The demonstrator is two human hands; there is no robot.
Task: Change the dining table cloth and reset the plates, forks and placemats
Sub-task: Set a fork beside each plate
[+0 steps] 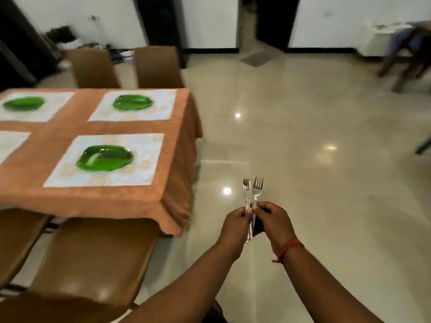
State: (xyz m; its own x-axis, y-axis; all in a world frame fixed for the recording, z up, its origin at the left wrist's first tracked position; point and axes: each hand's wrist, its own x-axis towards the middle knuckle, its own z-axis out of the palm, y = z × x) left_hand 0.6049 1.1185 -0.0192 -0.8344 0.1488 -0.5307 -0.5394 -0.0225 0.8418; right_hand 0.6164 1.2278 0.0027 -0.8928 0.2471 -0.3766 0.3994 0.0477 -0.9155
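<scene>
Head: both hands point(235, 223) pinch forks point(253, 194); handles hidden.

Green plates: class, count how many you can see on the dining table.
3. One green plate lies on the nearest placemat, one on the far right placemat, one on the far left placemat. More may lie beyond the left edge.

Left half of the frame: table point(70, 127) under a cloth point(177, 159), four placemats point(149, 157) on it, plates point(105, 158) on three of them (fourth mat cut off at the left edge). Behind the table, upper left — two chairs point(158, 66); before it, lower left, two more. Lower centre, right of the table — forks point(253, 192) between both hands point(235, 226).
</scene>
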